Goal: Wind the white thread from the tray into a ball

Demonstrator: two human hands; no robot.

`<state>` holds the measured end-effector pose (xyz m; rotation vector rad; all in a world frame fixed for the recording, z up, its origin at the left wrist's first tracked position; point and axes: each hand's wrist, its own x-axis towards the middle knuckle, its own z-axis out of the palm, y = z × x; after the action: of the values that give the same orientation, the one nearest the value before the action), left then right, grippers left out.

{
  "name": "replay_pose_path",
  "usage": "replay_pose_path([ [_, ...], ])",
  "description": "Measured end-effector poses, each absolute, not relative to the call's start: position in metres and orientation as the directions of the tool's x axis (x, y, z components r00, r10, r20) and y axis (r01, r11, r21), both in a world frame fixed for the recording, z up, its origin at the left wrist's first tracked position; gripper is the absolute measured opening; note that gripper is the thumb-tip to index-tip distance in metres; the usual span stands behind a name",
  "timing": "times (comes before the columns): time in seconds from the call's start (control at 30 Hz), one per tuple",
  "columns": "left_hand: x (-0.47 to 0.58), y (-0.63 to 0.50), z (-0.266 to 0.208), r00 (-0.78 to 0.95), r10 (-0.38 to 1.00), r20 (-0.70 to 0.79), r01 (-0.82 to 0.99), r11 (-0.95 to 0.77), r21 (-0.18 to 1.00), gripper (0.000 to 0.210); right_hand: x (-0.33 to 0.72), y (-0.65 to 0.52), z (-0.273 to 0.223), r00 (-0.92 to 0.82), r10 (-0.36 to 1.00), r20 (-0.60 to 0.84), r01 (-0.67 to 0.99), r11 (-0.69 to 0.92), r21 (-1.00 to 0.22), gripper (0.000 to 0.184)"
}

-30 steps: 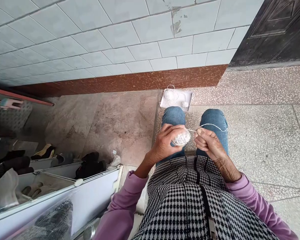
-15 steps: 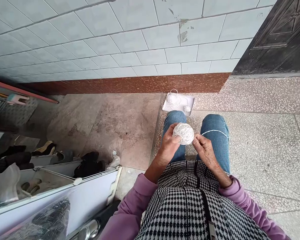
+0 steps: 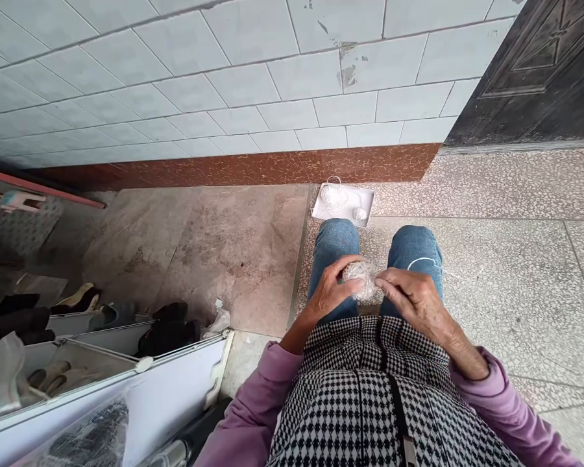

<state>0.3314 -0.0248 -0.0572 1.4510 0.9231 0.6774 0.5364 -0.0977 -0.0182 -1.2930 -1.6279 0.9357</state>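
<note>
A ball of white yarn (image 3: 361, 280) is gripped by my left hand (image 3: 331, 288), the thumb across its near side and the fingers behind it. At the ball's right edge, the thumb and fingertips of my right hand (image 3: 413, 295) are pinched together on the yarn. A loose white strand (image 3: 424, 261) curves over the right knee of my blue jeans (image 3: 415, 243). Beyond my knees, a shallow white tray (image 3: 367, 198) on the floor holds a loose coil of white yarn (image 3: 333, 196) and a small wound ball (image 3: 359, 213).
A tiled wall (image 3: 253, 84) with a brown base strip runs ahead, meeting a dark door (image 3: 555, 78) at the right. To my left stands a white rack (image 3: 175, 373) with several shoes (image 3: 168, 331) and plastic bags. Speckled floor (image 3: 506, 272) extends rightward.
The yarn ball has shifted slightly down and looks turned in my left hand. My right hand has rolled over and swung outward, its forearm now further right. The view has tilted slightly.
</note>
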Motion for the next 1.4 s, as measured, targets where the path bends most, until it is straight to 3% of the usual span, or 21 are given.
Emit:
replay_pose_path([
  [0.17,0.321,-0.04,-0.066,0.73,0.627,-0.271,-0.066,0.459,0.886,0.066,0.548,-0.083,-0.037,-0.014,1.0,0.018,0.077,0.019,-0.997,0.038],
  [0.3,0.319,-0.045,-0.061,0.612,0.737,-0.287,-0.319,0.562,0.763,0.087,0.536,-0.086,-0.058,0.046,0.995,-0.089,-0.084,-0.085,-0.993,0.054],
  [0.4,0.314,-0.039,-0.053,0.533,0.789,-0.306,-0.374,0.544,0.751,0.093,0.521,-0.096,-0.063,0.031,0.996,-0.088,-0.049,-0.087,-0.995,0.058],
  [0.6,0.318,-0.023,-0.054,0.418,0.86,-0.293,-0.299,0.434,0.85,0.074,0.51,-0.113,-0.046,-0.089,0.996,0.025,0.14,0.037,-0.989,0.043],
  [0.77,0.339,-0.028,-0.058,0.222,0.964,-0.144,0.074,0.131,0.989,0.068,0.518,-0.119,-0.027,-0.216,0.972,0.098,0.344,0.169,-0.924,0.028],
  [0.83,0.34,-0.032,-0.053,0.29,0.953,-0.085,0.223,0.019,0.975,0.063,0.527,-0.117,-0.019,-0.246,0.961,0.127,0.37,0.214,-0.904,0.026],
  [0.9,0.335,-0.036,-0.048,0.447,0.879,-0.168,0.257,0.054,0.965,0.058,0.539,-0.109,-0.014,-0.231,0.962,0.146,0.355,0.223,-0.908,0.024],
  [1.0,0.323,-0.042,-0.044,0.686,0.648,-0.331,0.151,0.318,0.936,0.062,0.553,-0.094,-0.017,-0.168,0.979,0.114,0.204,0.147,-0.968,0.029],
  [1.07,0.318,-0.047,-0.046,0.753,0.573,-0.324,0.027,0.465,0.885,0.069,0.555,-0.085,-0.027,-0.174,0.983,0.055,0.031,0.062,-0.998,0.037],
  [1.13,0.316,-0.051,-0.047,0.741,0.605,-0.29,-0.141,0.563,0.815,0.078,0.552,-0.08,-0.04,-0.175,0.984,0.004,-0.1,-0.014,-0.995,0.046],
  [1.23,0.313,-0.05,-0.036,0.641,0.715,-0.278,-0.385,0.613,0.69,0.093,0.547,-0.082,-0.058,-0.118,0.991,-0.064,-0.151,-0.082,-0.985,0.051],
  [1.3,0.307,-0.04,-0.022,0.515,0.809,-0.285,-0.537,0.563,0.628,0.095,0.551,-0.087,-0.064,-0.088,0.992,-0.095,-0.129,-0.106,-0.986,0.052],
  [1.4,0.29,-0.016,0.0,0.212,0.931,-0.296,-0.724,0.353,0.592,0.092,0.57,-0.094,-0.068,-0.033,0.994,-0.106,-0.037,-0.108,-0.994,0.053],
])
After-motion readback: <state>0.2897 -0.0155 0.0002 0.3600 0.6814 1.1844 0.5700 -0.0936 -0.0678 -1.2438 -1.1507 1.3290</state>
